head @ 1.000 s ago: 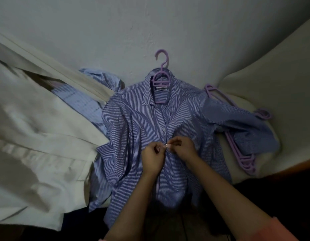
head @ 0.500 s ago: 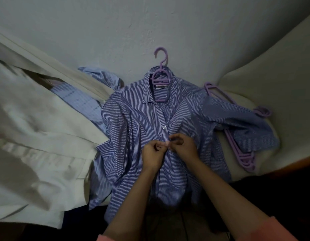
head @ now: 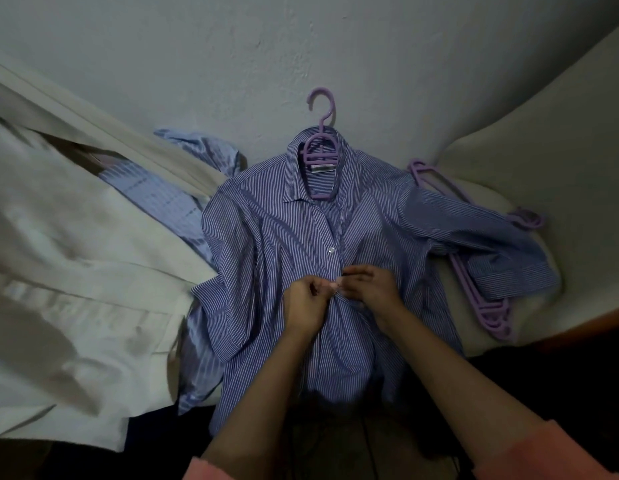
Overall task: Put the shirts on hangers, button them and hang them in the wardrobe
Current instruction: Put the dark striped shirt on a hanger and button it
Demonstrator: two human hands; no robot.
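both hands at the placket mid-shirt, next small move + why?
Probably finish pushing this button through its hole. Both the left hand and right hand pinch the placket of the striped shirt, just below one button that looks fastened. The shirt is already on its purple hanger, and the front below the hands looks unfastened.

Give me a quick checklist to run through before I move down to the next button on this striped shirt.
1. Hanger seated inside the collar: ok.
2. Upper button fastened: ok.
3. Left hand and right hand both pinching the placket of the striped shirt: ok.
4. Current button fully through its hole: cannot tell, fingers hide it.
5. Lower placket lined up: cannot tell, it lies in shadow.
6. Spare hangers within view: ok.
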